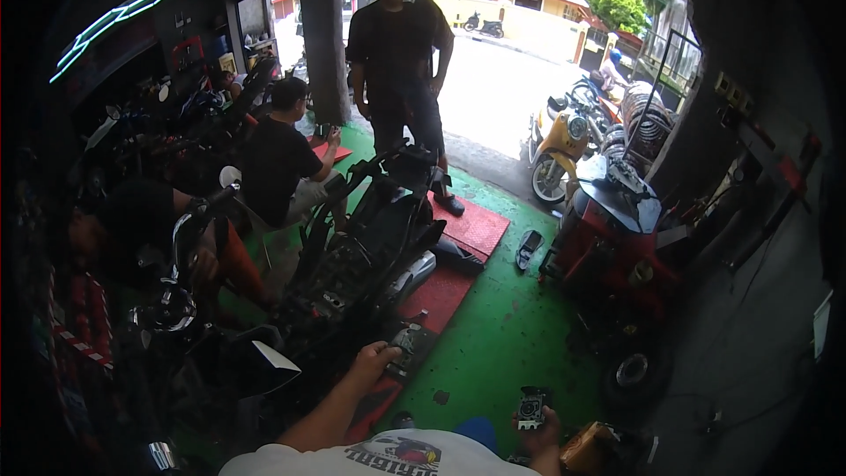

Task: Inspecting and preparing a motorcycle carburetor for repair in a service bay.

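Note:
My left hand (374, 361) reaches forward beside the stripped motorcycle (361, 242), its fingers closed on the edge of a flat, dark grey metal part (406, 345). That part is held over the red platform (438, 295); its exact kind is hard to make out. Lower right, close to my body, my right hand (546, 432) grips a small block-shaped metal part (531, 405) with a round feature in its middle and a pale lower edge. Dim light hides finer detail on both parts.
One person (397, 62) stands behind the motorcycle; another (282, 154) sits at left holding a phone-like object. A third person (132, 220) leans in at far left. At right stand a partly dismantled red scooter (608, 256) and a wheel (632, 370). A sandal (529, 249) lies on the green floor.

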A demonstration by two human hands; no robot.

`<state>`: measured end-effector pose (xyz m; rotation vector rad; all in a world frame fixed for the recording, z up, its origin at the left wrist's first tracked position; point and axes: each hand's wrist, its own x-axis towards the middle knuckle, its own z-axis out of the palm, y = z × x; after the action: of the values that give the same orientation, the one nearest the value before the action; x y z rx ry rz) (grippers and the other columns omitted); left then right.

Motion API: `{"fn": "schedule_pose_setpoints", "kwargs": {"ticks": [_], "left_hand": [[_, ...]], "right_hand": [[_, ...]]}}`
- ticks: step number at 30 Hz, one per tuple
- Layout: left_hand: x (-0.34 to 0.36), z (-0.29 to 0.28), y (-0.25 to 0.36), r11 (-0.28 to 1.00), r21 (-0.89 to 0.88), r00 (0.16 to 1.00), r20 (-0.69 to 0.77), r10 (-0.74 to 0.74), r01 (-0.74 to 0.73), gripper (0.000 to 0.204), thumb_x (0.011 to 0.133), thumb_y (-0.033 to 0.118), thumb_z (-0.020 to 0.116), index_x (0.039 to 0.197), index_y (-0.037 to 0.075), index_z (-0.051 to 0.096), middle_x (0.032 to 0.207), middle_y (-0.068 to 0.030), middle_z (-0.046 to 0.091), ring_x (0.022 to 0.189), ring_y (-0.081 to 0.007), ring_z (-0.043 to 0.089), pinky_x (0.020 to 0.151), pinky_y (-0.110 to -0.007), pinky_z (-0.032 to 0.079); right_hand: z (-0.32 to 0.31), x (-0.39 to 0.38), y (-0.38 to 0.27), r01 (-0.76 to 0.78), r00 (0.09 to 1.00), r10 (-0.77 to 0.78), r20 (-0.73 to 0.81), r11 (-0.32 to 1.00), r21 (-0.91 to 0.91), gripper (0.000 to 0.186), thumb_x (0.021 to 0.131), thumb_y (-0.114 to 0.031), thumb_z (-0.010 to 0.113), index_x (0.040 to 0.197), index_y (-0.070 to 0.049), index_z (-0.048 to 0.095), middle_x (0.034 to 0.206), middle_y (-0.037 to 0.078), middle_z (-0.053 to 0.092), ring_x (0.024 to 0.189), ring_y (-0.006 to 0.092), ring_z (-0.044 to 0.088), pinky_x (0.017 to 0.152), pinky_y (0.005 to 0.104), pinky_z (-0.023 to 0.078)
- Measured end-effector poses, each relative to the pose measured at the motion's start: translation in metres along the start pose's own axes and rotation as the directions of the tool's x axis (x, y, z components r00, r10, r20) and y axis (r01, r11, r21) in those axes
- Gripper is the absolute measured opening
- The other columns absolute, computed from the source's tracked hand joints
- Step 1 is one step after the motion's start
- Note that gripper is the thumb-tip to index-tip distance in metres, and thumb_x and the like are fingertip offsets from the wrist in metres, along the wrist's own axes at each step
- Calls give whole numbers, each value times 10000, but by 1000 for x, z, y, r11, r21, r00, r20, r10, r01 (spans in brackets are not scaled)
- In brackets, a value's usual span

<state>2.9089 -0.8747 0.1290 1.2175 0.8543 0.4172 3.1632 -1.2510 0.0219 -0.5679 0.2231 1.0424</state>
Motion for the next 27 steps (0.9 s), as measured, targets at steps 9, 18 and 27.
{"fn": "schedule_pose_setpoints", "kwargs": {"ticks": [9, 18, 27], "left_hand": [[59, 40, 1, 992, -122, 984, -179, 10, -33, 367, 823, 230, 827, 1095, 42, 668, 950, -10, 666, 867, -113, 599, 803, -283, 474], [100, 144, 71, 840, -515, 966, -254, 41, -171, 494, 870, 118, 742, 1321, 14, 568, 1151, -110, 691, 1044, -222, 680, 948, -374, 549], [112, 173, 76, 690, -675, 962, -244, 127, -262, 574, 884, 200, 756, 1386, 41, 530, 1292, -128, 653, 1177, -274, 644, 1033, -458, 519]], "right_hand": [[32, 176, -110, -170, 979, 179, 94, 980, -102, 494, 945, -501, 602, 1218, -91, 644, 1034, 135, 725, 839, 348, 723, 708, 482, 612], [167, 353, -153, -411, 763, 612, 208, 707, -576, 519, 908, -333, 697, 1331, -106, 498, 1160, 123, 670, 981, 282, 697, 860, 491, 597], [270, 375, -63, -435, 541, 817, 202, 477, -764, 525, 924, -303, 658, 1366, -96, 466, 1300, 117, 597, 1178, 265, 616, 982, 436, 528]]}}
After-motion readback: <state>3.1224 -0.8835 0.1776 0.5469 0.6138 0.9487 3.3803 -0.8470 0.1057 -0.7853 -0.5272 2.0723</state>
